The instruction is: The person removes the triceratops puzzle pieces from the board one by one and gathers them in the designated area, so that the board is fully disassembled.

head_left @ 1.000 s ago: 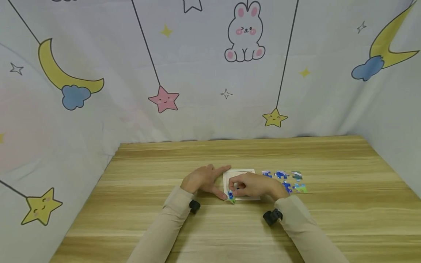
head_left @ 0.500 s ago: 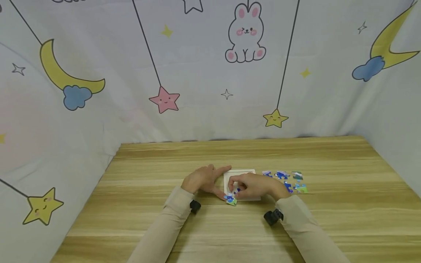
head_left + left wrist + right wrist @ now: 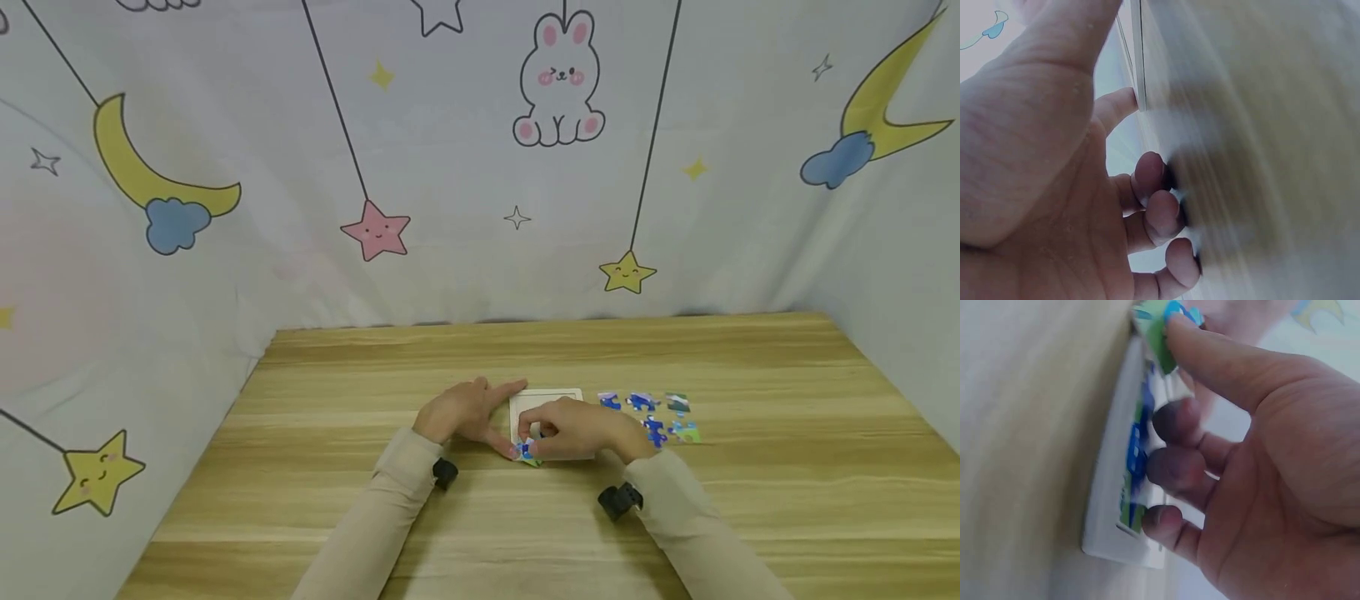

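Note:
In the head view, my left hand point(image 3: 467, 410) spreads its thumb and index finger along the left side of a pale puzzle tray point(image 3: 551, 391). Its other fingers bend against the tabletop in the left wrist view. My right hand point(image 3: 581, 427) pinches a blue and green jigsaw piece point(image 3: 523, 451) over the tray's near left corner, beside the left thumb. Seen from the right wrist, that piece stands tilted at the rim, with its lower edge close to the frame. Blue and green pieces point(image 3: 1135, 450) lie inside the tray along its near edge, partly covered by my right fingers.
Several loose jigsaw pieces point(image 3: 654, 430) lie on the wooden table point(image 3: 420, 354) just right of the tray, partly behind my right wrist. A printed cloth point(image 3: 450, 283) hangs along the table's back and sides.
The pinched jigsaw piece turned to show more of its face half a second ago, and now is again partly covered by my right fingers. My left hand keeps its place on the tray.

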Motion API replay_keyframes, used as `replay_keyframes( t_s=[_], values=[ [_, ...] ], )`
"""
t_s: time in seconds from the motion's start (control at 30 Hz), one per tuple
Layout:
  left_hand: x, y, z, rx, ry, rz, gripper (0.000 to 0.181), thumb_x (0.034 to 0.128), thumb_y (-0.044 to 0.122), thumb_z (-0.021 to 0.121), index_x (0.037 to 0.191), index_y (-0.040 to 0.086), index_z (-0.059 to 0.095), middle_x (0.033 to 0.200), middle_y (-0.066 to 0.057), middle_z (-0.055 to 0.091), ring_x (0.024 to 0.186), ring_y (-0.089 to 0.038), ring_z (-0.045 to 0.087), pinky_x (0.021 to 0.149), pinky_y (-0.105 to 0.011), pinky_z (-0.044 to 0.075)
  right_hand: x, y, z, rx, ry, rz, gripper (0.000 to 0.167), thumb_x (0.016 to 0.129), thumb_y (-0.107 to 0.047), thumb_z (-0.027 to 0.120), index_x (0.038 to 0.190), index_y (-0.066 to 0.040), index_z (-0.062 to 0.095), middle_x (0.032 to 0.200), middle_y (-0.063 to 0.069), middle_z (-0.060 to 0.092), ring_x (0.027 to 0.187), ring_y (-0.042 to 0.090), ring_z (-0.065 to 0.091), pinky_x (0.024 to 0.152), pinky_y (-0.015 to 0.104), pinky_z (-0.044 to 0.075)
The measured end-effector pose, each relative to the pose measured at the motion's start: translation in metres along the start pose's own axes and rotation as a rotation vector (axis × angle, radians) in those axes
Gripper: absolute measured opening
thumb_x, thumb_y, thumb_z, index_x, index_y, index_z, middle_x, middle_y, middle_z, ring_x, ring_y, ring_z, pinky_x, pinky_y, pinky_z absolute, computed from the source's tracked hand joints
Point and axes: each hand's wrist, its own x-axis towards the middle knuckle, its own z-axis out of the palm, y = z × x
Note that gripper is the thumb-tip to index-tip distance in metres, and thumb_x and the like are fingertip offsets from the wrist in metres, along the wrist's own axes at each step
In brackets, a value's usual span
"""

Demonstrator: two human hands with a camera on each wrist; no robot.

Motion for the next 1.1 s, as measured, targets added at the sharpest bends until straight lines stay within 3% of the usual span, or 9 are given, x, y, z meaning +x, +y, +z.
replay_keyframes(
  t_s=[0.17,0.3,0.5,0.77,1.1],
  values=[
    [0.0,-0.001,0.0,-0.003,-0.005,-0.015,0.109,0.0708,0.073,0.075,0.159,0.042,0.019,0.121,-0.009,0.051,0.091,-0.02,0.056,0.081,-0.038,0.051,-0.013,0.01,-0.017,0.129,0.025,-0.009,0.009,0.101,-0.015,0.061,0.094,-0.015,0.067,0.073,-0.006,0.057,0.063,0.006,0.049,0.06,0.024,0.042],
    [-0.001,-0.001,0.0,-0.011,0.006,-0.024,0.109,0.0705,0.072,0.076,0.159,0.043,0.02,0.125,-0.011,0.052,0.098,-0.022,0.057,0.085,-0.041,0.052,-0.032,0.017,-0.035,0.158,0.076,0.055,0.011,0.1,-0.016,0.063,0.091,-0.012,0.068,0.077,-0.002,0.061,0.067,0.011,0.053,0.061,0.025,0.045],
    [-0.001,-0.002,-0.001,-0.009,0.013,-0.004,0.111,0.0701,0.072,0.077,0.16,0.04,0.02,0.127,-0.013,0.052,0.1,-0.023,0.057,0.088,-0.042,0.051,-0.06,0.024,-0.048,0.253,0.107,0.125,0.012,0.1,-0.015,0.063,0.091,-0.007,0.066,0.075,0.011,0.064,0.058,0.017,0.052,0.052,0.03,0.046],
    [0.0,0.001,0.001,-0.014,0.014,-0.002,0.112,0.0693,0.071,0.077,0.16,0.04,0.02,0.126,-0.013,0.053,0.1,-0.023,0.056,0.088,-0.042,0.051,-0.087,0.036,-0.037,0.317,0.047,0.176,0.015,0.099,-0.012,0.063,0.087,-0.004,0.066,0.072,0.006,0.066,0.056,0.012,0.049,0.049,0.023,0.041],
    [0.001,-0.001,0.003,-0.028,0.013,0.005,0.112,0.0698,0.072,0.077,0.16,0.04,0.019,0.131,-0.016,0.051,0.109,-0.028,0.057,0.094,-0.046,0.05,-0.093,0.041,-0.038,0.26,-0.056,0.242,0.016,0.093,-0.005,0.066,0.077,-0.004,0.069,0.066,0.001,0.066,0.052,0.009,0.047,0.049,0.02,0.037]
  ],
)
